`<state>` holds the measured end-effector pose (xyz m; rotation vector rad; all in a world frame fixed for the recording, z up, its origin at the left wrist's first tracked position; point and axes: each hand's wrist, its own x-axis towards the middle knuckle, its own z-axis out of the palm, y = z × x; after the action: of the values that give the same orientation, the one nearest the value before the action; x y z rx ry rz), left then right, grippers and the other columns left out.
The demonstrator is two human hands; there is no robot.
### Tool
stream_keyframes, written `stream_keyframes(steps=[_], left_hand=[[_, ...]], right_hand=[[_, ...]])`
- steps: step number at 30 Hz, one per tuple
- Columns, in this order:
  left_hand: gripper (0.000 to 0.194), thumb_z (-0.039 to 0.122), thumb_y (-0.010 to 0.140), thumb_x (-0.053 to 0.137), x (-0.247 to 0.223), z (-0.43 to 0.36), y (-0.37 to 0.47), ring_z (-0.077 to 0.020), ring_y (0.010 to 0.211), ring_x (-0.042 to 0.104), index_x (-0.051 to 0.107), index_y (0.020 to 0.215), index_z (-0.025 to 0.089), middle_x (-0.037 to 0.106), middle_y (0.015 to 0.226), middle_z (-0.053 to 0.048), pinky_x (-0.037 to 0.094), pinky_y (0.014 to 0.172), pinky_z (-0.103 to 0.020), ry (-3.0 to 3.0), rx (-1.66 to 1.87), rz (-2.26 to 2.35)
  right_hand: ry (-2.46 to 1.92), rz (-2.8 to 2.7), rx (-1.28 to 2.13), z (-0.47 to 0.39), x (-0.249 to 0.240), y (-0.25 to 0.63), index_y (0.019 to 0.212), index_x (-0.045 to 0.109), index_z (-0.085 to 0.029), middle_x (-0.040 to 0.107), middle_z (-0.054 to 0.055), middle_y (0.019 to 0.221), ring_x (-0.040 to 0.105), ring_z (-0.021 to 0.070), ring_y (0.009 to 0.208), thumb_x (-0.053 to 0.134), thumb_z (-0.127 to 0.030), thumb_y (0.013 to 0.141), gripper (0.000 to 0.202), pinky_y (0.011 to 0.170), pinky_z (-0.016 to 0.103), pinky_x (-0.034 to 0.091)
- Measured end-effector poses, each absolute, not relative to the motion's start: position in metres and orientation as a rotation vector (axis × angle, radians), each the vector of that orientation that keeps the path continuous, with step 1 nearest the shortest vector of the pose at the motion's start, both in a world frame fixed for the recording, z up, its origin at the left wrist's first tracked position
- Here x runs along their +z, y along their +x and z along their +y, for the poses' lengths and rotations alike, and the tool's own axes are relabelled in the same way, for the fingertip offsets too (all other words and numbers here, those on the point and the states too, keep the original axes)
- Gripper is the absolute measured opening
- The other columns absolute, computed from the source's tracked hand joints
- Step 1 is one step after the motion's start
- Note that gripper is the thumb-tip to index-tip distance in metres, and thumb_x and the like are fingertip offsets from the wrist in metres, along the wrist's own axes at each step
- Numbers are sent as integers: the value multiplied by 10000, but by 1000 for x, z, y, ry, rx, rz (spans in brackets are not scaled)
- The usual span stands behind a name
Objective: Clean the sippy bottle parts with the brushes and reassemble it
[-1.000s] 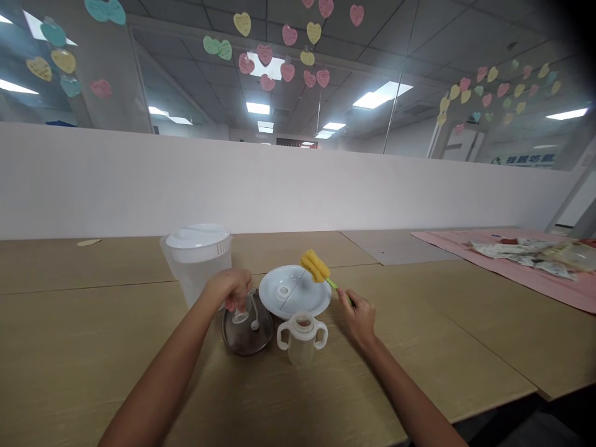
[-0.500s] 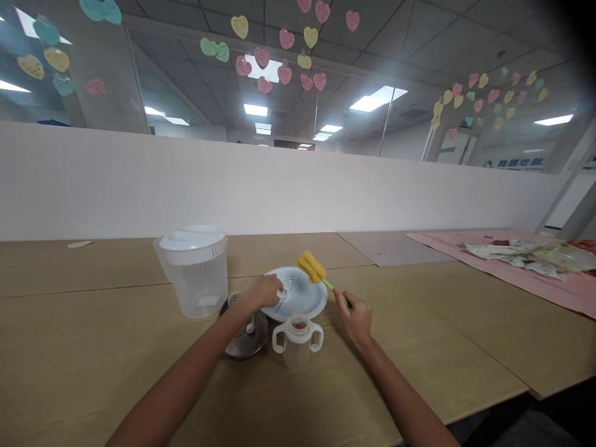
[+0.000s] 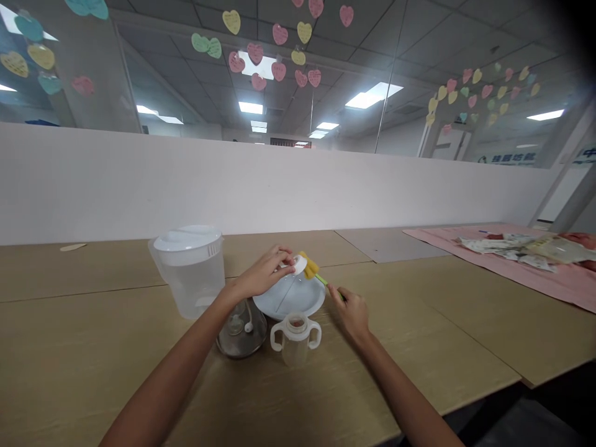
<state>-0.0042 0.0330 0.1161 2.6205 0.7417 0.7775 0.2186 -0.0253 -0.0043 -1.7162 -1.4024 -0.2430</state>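
My left hand (image 3: pixel 264 272) is closed on a white bottle cap (image 3: pixel 300 266), held above the white bowl (image 3: pixel 302 303). In my right hand (image 3: pixel 352 315) is the green handle of a bottle brush with a yellow sponge head (image 3: pixel 310 268). The sponge sits right against the far side of the cap; whether it goes inside, I cannot tell. A clear baby bottle (image 3: pixel 295 349) with two white handles stands open at the top, just in front of the bowl. Left of it lies a metal dish (image 3: pixel 242 347) holding small clear and white parts, partly hidden by my left forearm.
A translucent pitcher (image 3: pixel 195 282) with a white lid stands at the left. At the far right, a pink cloth (image 3: pixel 493 264) bears packets and crumpled items. Behind the wooden table (image 3: pixel 419 335) runs a white partition (image 3: pixel 279 186) with glass above.
My left hand has risen out of the bowl with the cap and moved right to the sponge. The brush has dipped slightly, and the view has shifted a little.
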Motion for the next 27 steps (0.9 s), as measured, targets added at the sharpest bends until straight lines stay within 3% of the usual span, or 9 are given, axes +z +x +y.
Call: stream_keyframes(steps=[4,7,12,16,23,27], left_hand=[[250,359,849,341,126,22,-4,-156,965,499,505,911,181,486,1101,-55,393,854,-282,2766,848,816],[247,307,841,338,135,19,-16,-199,925,518,530,885,158,562,960,-83,398,803,-319,2923,773,1159],[163,200,724,442,149,12,-43,-191,642,575,564,633,140,623,692,-81,410,585,-281,2777,91,1613],[59,137,585,562,143,17,-43,-181,556,584,540,530,130,605,517,-56,428,527,-252,2339,-328,1695],[171,173,420,703,113,39,-34,-230,484,579,539,382,139,547,365,-56,465,521,-331,2151,-450,1687],[173,187,336,735,103,45,-37,-229,477,575,598,440,165,544,349,-38,460,512,-326,2238,-242,1637]], right_hand=[[-1641,-1420,-273,-29,-4,219,502,507,-149,375,-30,445,298,77,438,321,-538,813,532,453,208,212],[-1593,-1457,-303,-31,-4,219,485,479,-150,358,-33,453,289,75,443,325,-541,809,531,464,208,219],[-1599,-1386,-312,-31,-2,222,472,434,-155,303,-43,451,263,73,447,328,-526,812,514,467,211,210],[-1612,-1351,-278,-32,0,222,479,421,-154,300,-46,456,268,70,455,337,-513,814,498,470,207,209],[-1643,-1362,-274,-33,2,220,472,430,-151,309,-46,450,258,69,448,335,-516,810,506,465,209,202],[-1656,-1382,-270,-33,1,219,486,442,-152,321,-44,453,275,71,451,332,-521,811,504,470,208,202]])
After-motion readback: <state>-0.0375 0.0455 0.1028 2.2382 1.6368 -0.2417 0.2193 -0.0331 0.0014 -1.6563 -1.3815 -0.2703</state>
